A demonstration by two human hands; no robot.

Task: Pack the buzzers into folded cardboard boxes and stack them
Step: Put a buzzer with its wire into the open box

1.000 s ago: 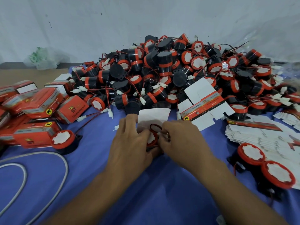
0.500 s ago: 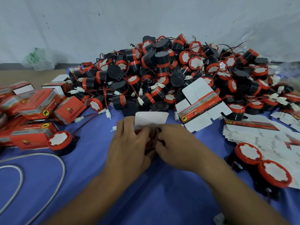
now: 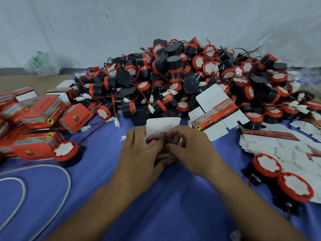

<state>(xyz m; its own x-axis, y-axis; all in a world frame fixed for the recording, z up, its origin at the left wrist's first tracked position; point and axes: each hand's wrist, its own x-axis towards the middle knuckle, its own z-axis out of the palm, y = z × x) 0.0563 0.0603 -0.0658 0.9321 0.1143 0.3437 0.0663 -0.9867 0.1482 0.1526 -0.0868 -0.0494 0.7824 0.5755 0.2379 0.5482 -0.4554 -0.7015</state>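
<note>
An open cardboard box with its white lid flap standing up sits on the blue cloth at centre. A red-faced buzzer lies inside it, mostly hidden. My left hand grips the box's left side. My right hand pinches the buzzer's dark wire loop at the box mouth. Behind rises a big heap of black and red buzzers. Packed red boxes pile up at the left.
A flat unfolded box leans on the heap, right of centre. Flat box blanks lie stacked at right, with two loose buzzers in front. One buzzer stands at left, near a white cable.
Both hands stay on the box and buzzer. My right fingers have moved the wire loop closer into the box mouth; the flap still stands up.
</note>
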